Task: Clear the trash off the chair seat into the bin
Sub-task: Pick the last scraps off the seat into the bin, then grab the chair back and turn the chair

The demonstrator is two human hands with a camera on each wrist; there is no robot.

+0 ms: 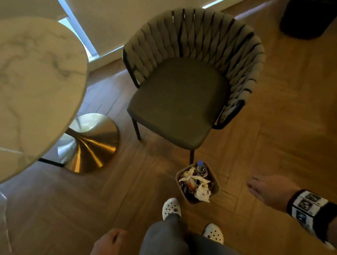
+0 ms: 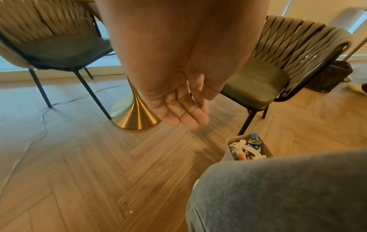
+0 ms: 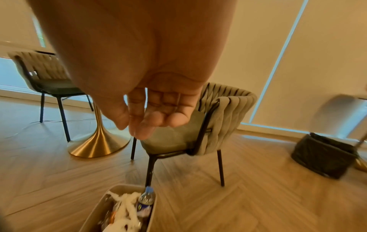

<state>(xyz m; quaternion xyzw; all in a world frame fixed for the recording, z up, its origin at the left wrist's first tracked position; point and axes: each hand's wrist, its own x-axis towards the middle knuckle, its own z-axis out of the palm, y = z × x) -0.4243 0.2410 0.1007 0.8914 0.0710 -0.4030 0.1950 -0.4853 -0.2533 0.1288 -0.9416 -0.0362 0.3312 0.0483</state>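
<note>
The woven-back chair (image 1: 191,79) stands ahead of me, and its dark green seat (image 1: 177,104) is bare. On the floor by its front leg sits a small beige bin (image 1: 216,186) holding crumpled white tissue (image 1: 202,192), wrappers and a blue-capped bottle (image 1: 201,168). My left hand (image 1: 109,244) hangs low at the left with loosely curled fingers and holds nothing. My right hand (image 1: 267,188) hovers to the right of the bin, fingers relaxed, palm empty. The bin (image 2: 228,150) and chair seat (image 2: 256,84) show in the left wrist view, and the bin (image 3: 95,216) lies below my right hand (image 3: 151,116).
A round marble table (image 1: 13,90) on a gold pedestal base (image 1: 90,144) stands to the left. A second matching chair (image 2: 49,39) is behind it. A black-lined basket (image 1: 316,7) sits at the far right. My grey trouser legs and white clogs (image 1: 170,208) are beside the bin.
</note>
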